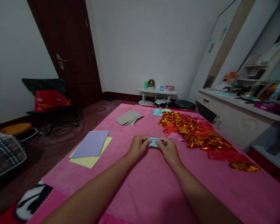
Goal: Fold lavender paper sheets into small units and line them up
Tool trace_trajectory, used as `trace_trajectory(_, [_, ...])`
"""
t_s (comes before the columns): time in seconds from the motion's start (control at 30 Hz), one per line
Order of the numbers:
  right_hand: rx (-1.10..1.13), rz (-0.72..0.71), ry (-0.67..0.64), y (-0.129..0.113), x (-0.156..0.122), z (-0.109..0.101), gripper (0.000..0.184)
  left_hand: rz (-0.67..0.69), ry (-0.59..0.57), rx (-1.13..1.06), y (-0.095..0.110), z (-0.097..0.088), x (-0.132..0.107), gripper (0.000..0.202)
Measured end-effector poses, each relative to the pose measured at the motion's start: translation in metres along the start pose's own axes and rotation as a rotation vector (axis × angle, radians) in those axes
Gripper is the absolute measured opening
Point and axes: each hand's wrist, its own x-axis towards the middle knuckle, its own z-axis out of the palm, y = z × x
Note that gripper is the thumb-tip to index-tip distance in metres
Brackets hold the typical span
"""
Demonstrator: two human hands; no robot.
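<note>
- Bare forearms (91,189) stretch forward over a pink cloth (144,186), nearest the camera, one leading to each hand.
- Left hand (138,146): thumb and fingers pinch the left end of a small light-blue paper piece (154,142).
- Right hand (170,150): fingers bent, gripping the same piece by its right end, so that it sits between the two hands, just above or on the cloth; I cannot tell which.
- Near the right hand, just beyond it, lies a pink folded piece (175,136).
- Farther out to the right hand's right, shiny orange-gold pieces (194,141) spread in a long heap, with red pieces (220,155) among them.
- Beyond both hands, slightly right, a light-blue crumpled piece (157,112) rests near the cloth's far edge.
- Beyond the left hand, a little leftward, grey sheets (128,118) lie fanned.
- Well to the left hand's left, a purple sheet (90,144) lies over yellow paper (90,162).
- Far past both hands, a white table (157,91) stands by the wall.
</note>
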Motion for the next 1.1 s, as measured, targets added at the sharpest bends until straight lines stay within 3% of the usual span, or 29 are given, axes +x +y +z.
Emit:
trace_trajectory(0.13, [0.079,0.055,-0.087,-0.010,-0.001,0.001,0.030,0.079,0.055,0.138,0.006,-0.002,-0.006,0.033])
trace_trajectory(0.27, [0.068,0.066,-0.071,-0.017,-0.004,0.002,0.032,0.124,0.146,0.305,0.009,-0.005,-0.009,0.035])
trace_trajectory(0.4, [0.029,0.031,-0.081,-0.017,-0.006,0.003,0.033,0.148,0.116,0.316,0.010,-0.004,-0.010,0.037])
trace_trajectory(0.53, [-0.007,0.007,-0.097,-0.017,-0.007,0.005,0.036,0.164,0.071,0.209,0.010,-0.003,-0.008,0.036])
trace_trajectory(0.73, [-0.016,-0.039,-0.107,-0.019,0.000,0.004,0.026,0.068,0.119,0.052,0.007,-0.006,-0.002,0.029])
trace_trajectory(0.97, [0.072,0.059,-0.048,-0.015,0.002,0.004,0.029,0.008,0.225,0.013,0.002,-0.007,0.002,0.027])
trace_trajectory(1.1, [0.174,0.110,-0.015,-0.007,0.003,0.005,0.026,-0.011,0.199,-0.141,0.003,-0.009,0.002,0.021])
